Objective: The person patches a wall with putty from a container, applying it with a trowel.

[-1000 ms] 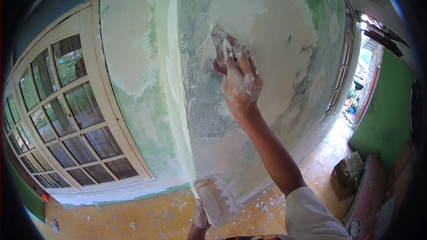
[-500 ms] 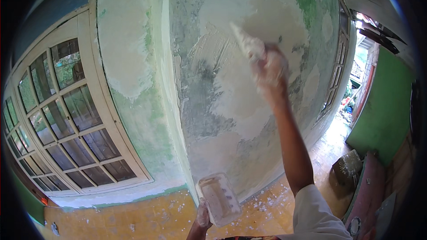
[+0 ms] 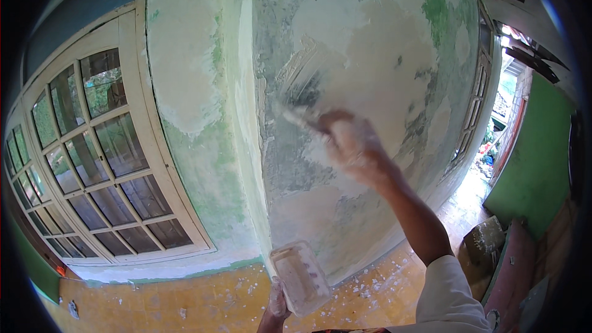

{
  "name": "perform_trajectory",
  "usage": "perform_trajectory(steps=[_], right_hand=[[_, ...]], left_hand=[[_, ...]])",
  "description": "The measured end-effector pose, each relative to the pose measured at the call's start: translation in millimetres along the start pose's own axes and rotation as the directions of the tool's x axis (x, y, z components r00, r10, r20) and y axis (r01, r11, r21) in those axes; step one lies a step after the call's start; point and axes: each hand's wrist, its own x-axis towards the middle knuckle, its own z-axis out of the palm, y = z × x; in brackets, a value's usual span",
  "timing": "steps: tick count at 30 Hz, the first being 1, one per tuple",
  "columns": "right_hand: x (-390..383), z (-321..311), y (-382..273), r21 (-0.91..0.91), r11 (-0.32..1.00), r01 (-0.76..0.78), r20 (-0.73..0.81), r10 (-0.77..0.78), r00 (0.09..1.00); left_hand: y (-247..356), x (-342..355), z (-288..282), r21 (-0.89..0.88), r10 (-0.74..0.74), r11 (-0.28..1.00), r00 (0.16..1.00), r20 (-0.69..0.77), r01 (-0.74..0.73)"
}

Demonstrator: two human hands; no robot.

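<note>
My right hand (image 3: 351, 142), blurred by motion and smeared with white, is closed round the handle of a putty knife (image 3: 300, 117). Its blade points left, at the patchy green-and-grey wall (image 3: 285, 163) near the corner. Streaks of wet putty (image 3: 300, 65) lie on the wall just above the blade. Low in front of me, my left hand (image 3: 277, 301) grips the left side of a translucent plastic tub (image 3: 302, 277) with pale putty in it. Only the thumb and part of that hand show; the other fingers are hidden behind the tub.
A white-framed paned window (image 3: 102, 160) fills the left side. The wall's vertical corner edge (image 3: 250, 117) runs down beside the work. White spatters dot the yellow tiled floor (image 3: 185, 299). At the right stand a spattered box (image 3: 484, 237) and a green panel (image 3: 524, 160).
My right hand has come down and to the left with the putty knife, from the upper patch toward the wall's corner. The tub stays in my left hand, nearly in place.
</note>
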Motion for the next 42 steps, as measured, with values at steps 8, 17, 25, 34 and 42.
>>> perform_trajectory(steps=[8, 17, 25, 34, 42], right_hand=[[83, -18, 34, -0.062, 0.991, -0.117, -0.269, 0.096, 0.958], [-23, 37, -16, -0.111, 0.975, 0.193, 0.114, -0.18, 0.977], [11, 27, -1, 0.13, 0.986, -0.105, -0.446, 0.152, 0.882], [46, 84, -28, -0.193, 0.97, -0.151, -0.675, -0.019, 0.738], [-21, 67, -39, -0.004, 0.998, 0.063, -0.242, -0.062, 0.968]], left_hand=[[0, 3, -5, -0.044, 0.013, 0.999, 1.0, -0.004, -0.013], [-2, -1, -18, -0.036, -0.01, 0.999, 1.0, -0.027, 0.009], [-4, 2, -12, -0.048, -0.028, 0.998, 0.999, 0.02, 0.029], [-3, 2, -22, -0.06, -0.009, 0.998, 0.999, -0.032, 0.007], [2, -1, -15, -0.001, 0.02, 1.0, 0.999, -0.041, -0.02]])
